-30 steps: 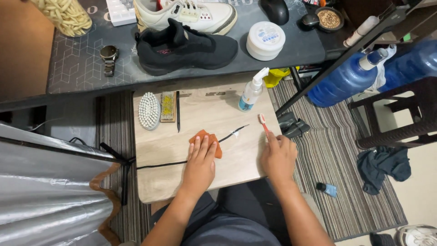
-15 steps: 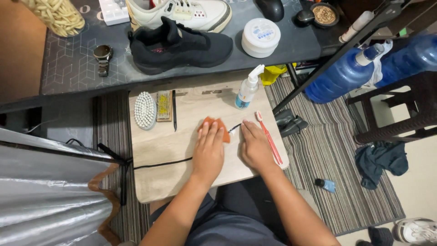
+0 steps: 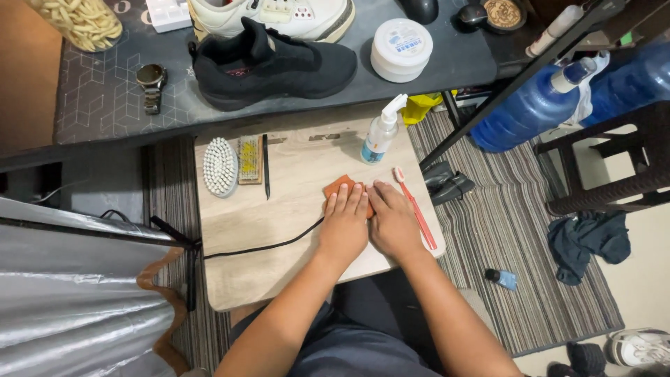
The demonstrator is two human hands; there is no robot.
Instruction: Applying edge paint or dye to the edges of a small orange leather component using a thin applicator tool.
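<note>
while pressed flat side by side, left hand (image 3: 343,227) fingers spread over the small orange cloth (image 3: 340,187) on the pale wood-grain desk (image 3: 279,209), right hand (image 3: 393,223) open beside it, pinching nothing. could nudge the thin red toothbrush (image 3: 416,209) off the edge, or snag the black lace (image 3: 262,248). nearby: oval bristle brush (image 3: 220,166), clear spray bottle (image 3: 381,132).

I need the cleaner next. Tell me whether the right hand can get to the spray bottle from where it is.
Probably yes. The right hand lies flat on the wooden board, and the spray bottle stands upright just beyond its fingertips. Only bare board lies between; the red toothbrush lies off to the side.
</note>
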